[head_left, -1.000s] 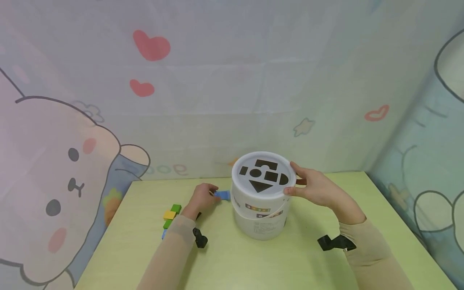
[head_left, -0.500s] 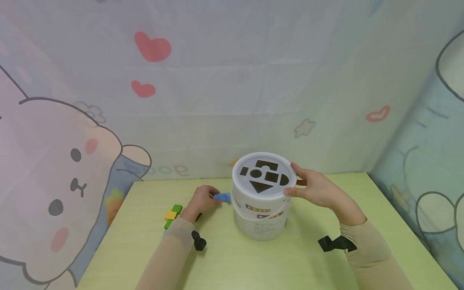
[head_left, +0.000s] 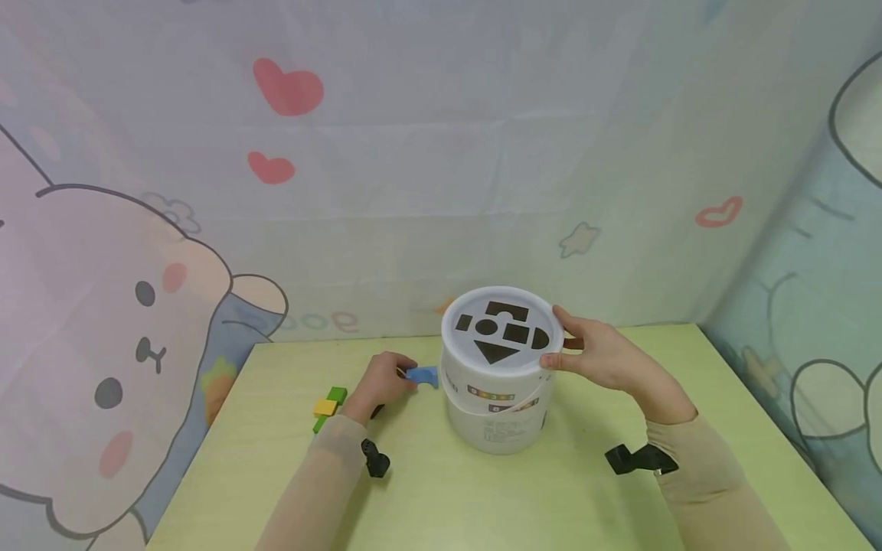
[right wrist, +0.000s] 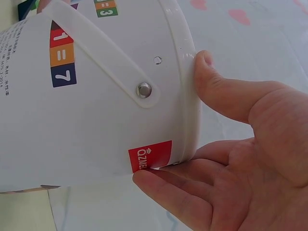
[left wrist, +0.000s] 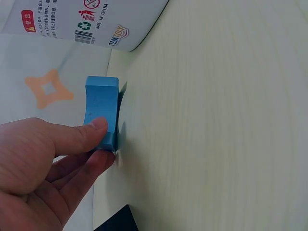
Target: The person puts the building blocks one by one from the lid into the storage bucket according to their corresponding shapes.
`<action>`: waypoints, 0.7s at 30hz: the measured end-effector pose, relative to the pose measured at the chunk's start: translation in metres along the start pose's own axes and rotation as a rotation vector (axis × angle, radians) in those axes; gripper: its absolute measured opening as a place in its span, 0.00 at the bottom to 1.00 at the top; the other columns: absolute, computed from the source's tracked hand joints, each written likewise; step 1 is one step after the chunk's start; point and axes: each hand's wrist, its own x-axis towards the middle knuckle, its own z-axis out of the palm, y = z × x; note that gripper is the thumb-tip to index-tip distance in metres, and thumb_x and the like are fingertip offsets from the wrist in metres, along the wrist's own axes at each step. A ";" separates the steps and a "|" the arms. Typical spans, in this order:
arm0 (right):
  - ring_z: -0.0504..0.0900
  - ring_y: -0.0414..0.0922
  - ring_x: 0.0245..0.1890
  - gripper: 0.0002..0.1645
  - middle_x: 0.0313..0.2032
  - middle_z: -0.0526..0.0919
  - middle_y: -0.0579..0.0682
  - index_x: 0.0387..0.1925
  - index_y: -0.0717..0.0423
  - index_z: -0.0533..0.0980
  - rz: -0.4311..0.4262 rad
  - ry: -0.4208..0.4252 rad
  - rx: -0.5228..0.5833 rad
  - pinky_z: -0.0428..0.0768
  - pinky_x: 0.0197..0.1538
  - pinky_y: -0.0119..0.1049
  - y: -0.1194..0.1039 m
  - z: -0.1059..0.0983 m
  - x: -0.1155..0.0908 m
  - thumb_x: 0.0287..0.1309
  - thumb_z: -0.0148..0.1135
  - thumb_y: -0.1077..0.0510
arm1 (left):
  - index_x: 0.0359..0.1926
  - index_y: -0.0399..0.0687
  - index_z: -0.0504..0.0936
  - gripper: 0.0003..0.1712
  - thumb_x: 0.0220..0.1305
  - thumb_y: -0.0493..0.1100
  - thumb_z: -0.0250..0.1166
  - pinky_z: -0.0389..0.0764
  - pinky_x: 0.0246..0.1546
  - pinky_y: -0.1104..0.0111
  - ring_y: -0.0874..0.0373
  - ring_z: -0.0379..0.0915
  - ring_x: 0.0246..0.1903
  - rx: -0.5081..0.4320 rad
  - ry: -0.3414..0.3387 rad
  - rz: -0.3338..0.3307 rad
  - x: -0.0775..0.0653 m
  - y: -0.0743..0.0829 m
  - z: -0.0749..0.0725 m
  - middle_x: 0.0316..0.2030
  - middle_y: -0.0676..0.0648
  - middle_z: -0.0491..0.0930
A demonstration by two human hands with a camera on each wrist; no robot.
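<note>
My left hand [head_left: 386,379] pinches a blue arch-shaped block [head_left: 423,376] by one end, just left of the bucket. In the left wrist view the thumb lies on the block's curved side [left wrist: 102,103], low over the table. A white bucket [head_left: 498,413] stands upright, its lid [head_left: 468,360] pierced with dark holes: an arch, a triangle, a circle and several other shapes. At its right side my right hand [head_left: 606,360] holds the rim. The right wrist view has the thumb against the lid's edge [right wrist: 190,110] and the fingers touching the bucket's side.
Green and yellow blocks [head_left: 326,408] lie beside my left forearm, which partly hides them. The bucket's white handle [right wrist: 110,57] hangs down against its wall. A printed cloth [head_left: 427,153] rises behind the pale table [head_left: 441,505].
The blue block has turned slightly in my left hand, so that its notch shows more. My right hand keeps its place on the rim, and the bucket stands where it was.
</note>
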 end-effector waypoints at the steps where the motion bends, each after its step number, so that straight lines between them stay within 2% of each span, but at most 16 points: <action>1: 0.73 0.67 0.71 0.62 0.79 0.60 0.69 0.83 0.69 0.47 0.000 -0.001 -0.002 0.71 0.70 0.67 0.000 0.000 0.000 0.70 0.72 0.41 | 0.57 0.35 0.88 0.22 0.62 0.32 0.78 0.86 0.50 0.54 0.48 0.84 0.46 -0.001 0.002 0.000 0.000 -0.001 0.000 0.47 0.41 0.88; 15: 0.73 0.67 0.71 0.62 0.78 0.62 0.69 0.84 0.68 0.47 0.004 -0.009 -0.004 0.73 0.69 0.66 -0.001 0.001 0.000 0.70 0.72 0.41 | 0.57 0.35 0.87 0.20 0.64 0.31 0.76 0.86 0.48 0.54 0.48 0.84 0.45 -0.043 0.055 -0.018 -0.005 -0.005 0.002 0.48 0.42 0.87; 21: 0.73 0.68 0.71 0.62 0.79 0.60 0.69 0.84 0.68 0.47 -0.003 -0.003 0.004 0.72 0.70 0.67 0.000 -0.001 0.000 0.70 0.72 0.42 | 0.57 0.37 0.88 0.20 0.65 0.33 0.76 0.88 0.47 0.55 0.46 0.86 0.46 -0.100 0.136 -0.023 -0.006 -0.003 0.001 0.50 0.40 0.87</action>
